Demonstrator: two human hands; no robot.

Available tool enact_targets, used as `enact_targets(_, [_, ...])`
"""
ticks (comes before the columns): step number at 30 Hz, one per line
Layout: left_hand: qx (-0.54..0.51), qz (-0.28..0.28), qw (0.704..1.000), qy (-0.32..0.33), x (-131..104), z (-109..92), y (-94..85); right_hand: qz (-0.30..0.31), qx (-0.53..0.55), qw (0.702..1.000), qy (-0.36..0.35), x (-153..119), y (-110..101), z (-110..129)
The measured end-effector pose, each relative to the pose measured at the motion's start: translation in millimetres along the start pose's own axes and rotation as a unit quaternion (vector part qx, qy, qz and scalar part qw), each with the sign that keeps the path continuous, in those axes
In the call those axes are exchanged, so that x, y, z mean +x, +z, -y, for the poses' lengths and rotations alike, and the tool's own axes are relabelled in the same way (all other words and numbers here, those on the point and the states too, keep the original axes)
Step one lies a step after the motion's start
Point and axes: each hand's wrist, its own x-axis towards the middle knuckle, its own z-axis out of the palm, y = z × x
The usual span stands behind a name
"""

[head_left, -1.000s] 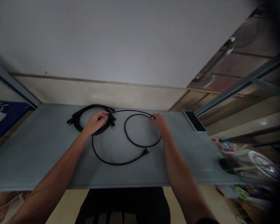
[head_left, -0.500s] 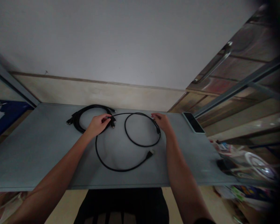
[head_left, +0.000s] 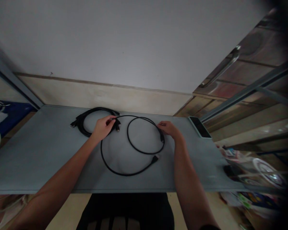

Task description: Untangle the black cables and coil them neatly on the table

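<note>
A thin black cable (head_left: 124, 174) lies on the grey table, with a loop at the right and a connector (head_left: 155, 158) at its near end. Its other connector (head_left: 162, 138) rests at the loop's right side. My left hand (head_left: 104, 126) pinches this cable between thumb and fingers, over the right part of a thicker coiled black cable (head_left: 81, 125). My right hand (head_left: 167, 127) has its fingers closed on the upper right of the loop, just above the connector there.
A phone-like device (head_left: 199, 127) lies at the table's (head_left: 50, 153) back right. Behind stands a pale wall panel (head_left: 115, 48). Metal frame posts rise at both sides. Clear-wrapped items (head_left: 261, 171) sit at the right edge; a blue surface (head_left: 14, 116) is at the left.
My right hand has moved slightly down and closed on the loop, whose right side has shifted a little nearer to me. My left hand keeps its pinch. The view has shifted slightly.
</note>
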Motion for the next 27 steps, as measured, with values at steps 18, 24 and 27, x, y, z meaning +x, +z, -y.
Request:
enact_targets(18, [-0.033, -0.067, 0.997, 0.009, -5, -9, 0.5, -0.23, -0.017, 0.969, -0.092, -1, 18, 32])
enact_targets(24, [-0.016, -0.077, 0.997, -0.013, -2, -3, 0.2, -0.018, 0.249, 0.961, -0.118, -10, 24, 48])
enact_targets(27, [-0.004, -0.054, 0.998, -0.019, 1, 1, 0.1, 0.054, 0.274, 0.958, -0.06, -12, 21, 45])
